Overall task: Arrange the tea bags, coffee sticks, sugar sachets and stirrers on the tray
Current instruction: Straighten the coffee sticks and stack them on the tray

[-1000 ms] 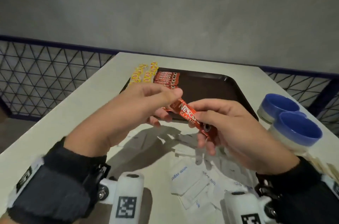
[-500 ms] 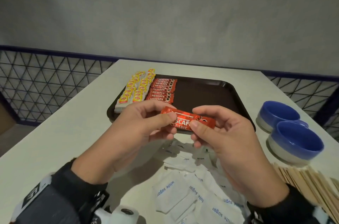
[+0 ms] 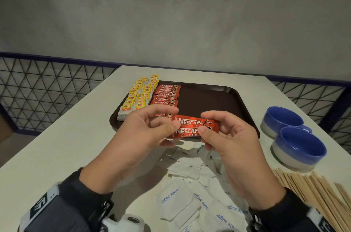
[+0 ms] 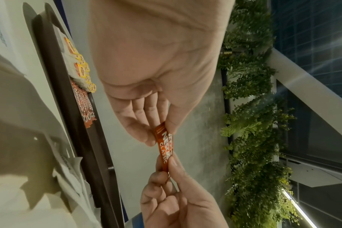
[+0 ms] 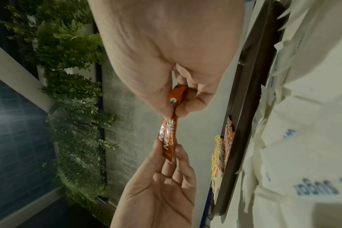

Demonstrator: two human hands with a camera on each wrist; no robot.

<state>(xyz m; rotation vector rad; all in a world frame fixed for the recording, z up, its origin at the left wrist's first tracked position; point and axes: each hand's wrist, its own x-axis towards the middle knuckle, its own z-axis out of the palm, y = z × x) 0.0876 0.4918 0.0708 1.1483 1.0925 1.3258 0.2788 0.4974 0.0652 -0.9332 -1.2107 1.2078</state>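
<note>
Two red coffee sticks (image 3: 187,127) are held level between both hands above the near edge of the dark brown tray (image 3: 209,102). My left hand (image 3: 167,124) pinches their left end, my right hand (image 3: 206,127) pinches the right end. The wrist views show the same red coffee sticks (image 4: 164,146) (image 5: 169,135) between thumb and fingers. On the tray's left side lie rows of yellow-tagged tea bags (image 3: 139,94) and a column of red coffee sticks (image 3: 166,94). White sugar sachets (image 3: 190,193) lie loose on the table under my hands. Wooden stirrers (image 3: 313,193) are piled at the right.
Two blue bowls (image 3: 298,146) stand on the white table (image 3: 66,136) right of the tray. A grey wall rises behind the table, and a wire mesh fence (image 3: 47,87) runs on both sides. The tray's right half is bare.
The coffee sticks went from tilted to level and my hands moved forward toward the tray's near edge. A second stick now shows fanned beside the first.
</note>
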